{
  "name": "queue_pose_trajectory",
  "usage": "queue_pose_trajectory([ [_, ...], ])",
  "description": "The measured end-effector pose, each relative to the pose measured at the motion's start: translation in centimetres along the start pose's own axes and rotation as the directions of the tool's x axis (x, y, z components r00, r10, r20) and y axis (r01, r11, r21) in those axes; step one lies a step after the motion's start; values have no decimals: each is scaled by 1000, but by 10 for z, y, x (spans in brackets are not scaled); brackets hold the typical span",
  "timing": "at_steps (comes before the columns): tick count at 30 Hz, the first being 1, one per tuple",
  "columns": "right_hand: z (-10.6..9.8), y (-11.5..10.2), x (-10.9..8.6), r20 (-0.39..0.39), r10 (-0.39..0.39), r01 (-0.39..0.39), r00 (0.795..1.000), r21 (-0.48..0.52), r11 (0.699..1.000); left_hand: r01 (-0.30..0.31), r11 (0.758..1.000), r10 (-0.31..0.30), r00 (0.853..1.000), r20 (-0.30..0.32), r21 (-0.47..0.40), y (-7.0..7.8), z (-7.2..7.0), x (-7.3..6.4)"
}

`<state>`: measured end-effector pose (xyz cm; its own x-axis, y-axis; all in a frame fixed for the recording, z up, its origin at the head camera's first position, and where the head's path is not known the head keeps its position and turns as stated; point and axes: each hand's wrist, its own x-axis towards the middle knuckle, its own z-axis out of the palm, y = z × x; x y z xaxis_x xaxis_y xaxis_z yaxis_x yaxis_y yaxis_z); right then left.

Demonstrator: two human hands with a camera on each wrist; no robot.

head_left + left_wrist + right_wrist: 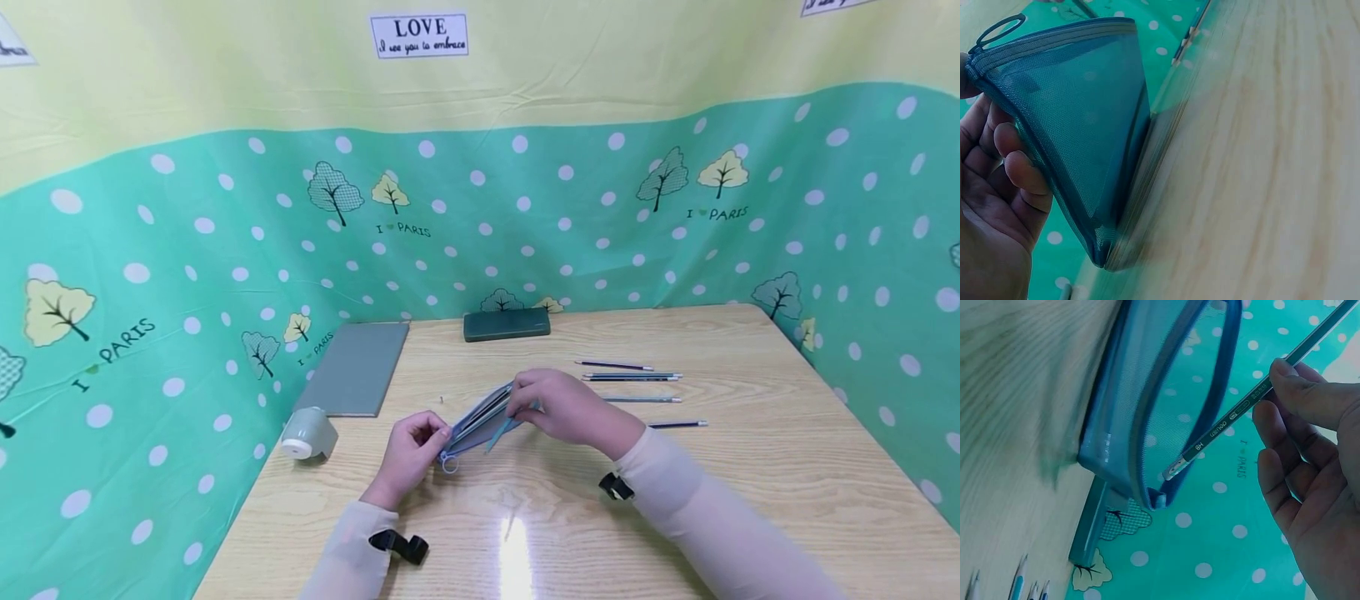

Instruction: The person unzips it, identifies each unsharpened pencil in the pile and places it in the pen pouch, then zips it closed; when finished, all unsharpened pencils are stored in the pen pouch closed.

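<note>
Between the two hands, a blue mesh zip pencil case (474, 437) stands on the table with its top unzipped. My left hand (411, 454) pinches its near left corner, by the ring on the zip; in the left wrist view the case's mesh side (1079, 119) faces the camera. My right hand (558, 404) holds a green pencil (1229, 420) marked HB between thumb and fingers. In the right wrist view the pencil slants, its eraser end at the case's open mouth. Some thin, long items show inside the case in the head view, too small to tell apart.
Several pencils (637, 399) lie on the table to the right. A dark green box (507, 326) sits at the back edge. At the left are a flat grey board (356, 367) and a grey-green object with a white end (311, 431). Patterned cloth hangs behind.
</note>
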<state>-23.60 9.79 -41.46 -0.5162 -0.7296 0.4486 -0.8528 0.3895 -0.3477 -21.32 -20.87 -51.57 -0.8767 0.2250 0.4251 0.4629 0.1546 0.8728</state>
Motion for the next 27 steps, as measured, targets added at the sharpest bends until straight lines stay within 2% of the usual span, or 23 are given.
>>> queue_pose_trajectory([
  [8, 11, 7, 0, 31, 77, -76, 997, -16, 997, 10, 1000, -10, 1000, 0, -3, 0, 0, 0],
  [13, 20, 12, 2, 37, 91, -90, 995, -30, 996, 3, 1000, -3, 1000, 1, -11, 3, 1, 0],
  [21, 38, 15, 6, 6, 51, -49, 999, -182, 982, 1, 1000, -1, 1000, -9, -8, 2, 1, 0],
  [27, 47, 9, 10, -16, 80, -81, 997, -275, 958, 9, 1000, -9, 1000, -3, -22, 2, 1, -1],
])
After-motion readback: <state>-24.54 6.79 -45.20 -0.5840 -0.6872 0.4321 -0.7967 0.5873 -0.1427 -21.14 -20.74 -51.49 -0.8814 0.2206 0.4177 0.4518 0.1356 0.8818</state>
